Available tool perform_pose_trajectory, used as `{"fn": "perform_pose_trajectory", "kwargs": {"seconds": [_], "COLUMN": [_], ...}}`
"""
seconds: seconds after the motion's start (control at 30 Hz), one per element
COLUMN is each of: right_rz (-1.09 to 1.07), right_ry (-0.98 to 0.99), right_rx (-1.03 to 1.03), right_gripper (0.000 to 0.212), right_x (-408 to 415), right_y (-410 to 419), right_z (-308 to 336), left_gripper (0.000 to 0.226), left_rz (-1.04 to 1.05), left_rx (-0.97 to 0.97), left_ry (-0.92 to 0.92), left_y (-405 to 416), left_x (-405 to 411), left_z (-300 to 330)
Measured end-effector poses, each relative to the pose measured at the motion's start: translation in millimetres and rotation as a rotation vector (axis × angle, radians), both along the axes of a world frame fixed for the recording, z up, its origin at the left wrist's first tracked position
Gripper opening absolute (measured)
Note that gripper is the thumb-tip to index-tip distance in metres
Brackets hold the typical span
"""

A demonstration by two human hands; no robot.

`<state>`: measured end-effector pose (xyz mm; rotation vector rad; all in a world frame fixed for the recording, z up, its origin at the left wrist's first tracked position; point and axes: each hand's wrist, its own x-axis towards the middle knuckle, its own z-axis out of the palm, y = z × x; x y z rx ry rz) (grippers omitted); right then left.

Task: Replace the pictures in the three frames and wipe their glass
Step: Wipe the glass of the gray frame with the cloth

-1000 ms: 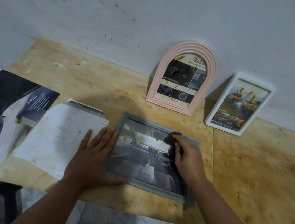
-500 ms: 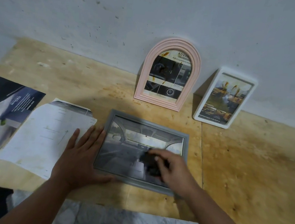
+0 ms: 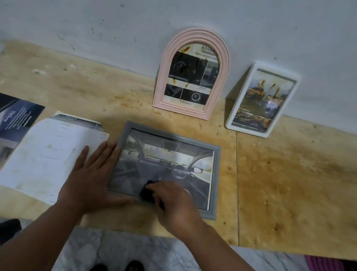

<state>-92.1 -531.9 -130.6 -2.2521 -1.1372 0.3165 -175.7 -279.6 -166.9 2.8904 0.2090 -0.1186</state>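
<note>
Plywood tabletop (image 3: 299, 178) bears the flat grey rectangular picture frame (image 3: 214, 181); left hand (image 3: 92, 177) presses flat beside it while right hand (image 3: 176, 202), pinching a dark cloth (image 3: 146, 192), has swept from top edge to near corner, so wiping is nearly across.

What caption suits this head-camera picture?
Right hand wipes flat grey rectangular frame with dark cloth; left hand steadies it.

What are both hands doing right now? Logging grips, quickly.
Left hand: open, flat, pressing the grey frame down.
Right hand: holds a dark cloth on the glass.
</note>
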Motion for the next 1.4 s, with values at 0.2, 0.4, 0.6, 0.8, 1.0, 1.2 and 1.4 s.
{"fn": "perform_pose_trajectory", "kwargs": {"seconds": [0.2, 0.4, 0.6, 0.8, 1.0, 1.2, 1.4], "right_rz": [-0.299, -0.729, -0.675, -0.878, -0.847, -1.157, -1.242], "right_ry": [0.388, 0.103, -0.003, -0.156, 0.381, 0.635, 0.684], "right_rx": [0.063, 0.218, -0.579, -0.262, -0.145, 0.035, 0.028], "right_gripper": [0.030, 0.029, 0.081, 0.063, 0.060, 0.044, 0.031], "right_x": [25.6, 47.1, 29.0, 26.5, 21.3, 33.1, 28.3], "right_y": [-26.2, -145.9, -184.7, -147.4, -88.0, -61.8, -66.2], "right_z": [38.6, 40.0, -1.6, 22.1, 28.3, 29.4, 20.3], "left_gripper": [0.141, 0.140, 0.129, 0.127, 0.126, 0.131, 0.130], "left_rz": [-0.001, -0.003, -0.049, -0.055, -0.060, 0.006, 0.094], "left_rx": [-0.006, -0.015, 0.037, 0.043, -0.002, -0.097, -0.305], "left_ry": [0.008, 0.012, -0.028, -0.028, 0.035, -0.009, -0.057], "left_y": [0.7, 2.2, 1.9, 1.8, 2.8, 1.1, 1.4], "left_x": [-0.2, -0.1, -1.5, -2.6, -3.0, 9.4, 15.9], "left_z": [-0.3, -0.3, -3.1, -0.8, 0.2, 11.2, 34.8]}}
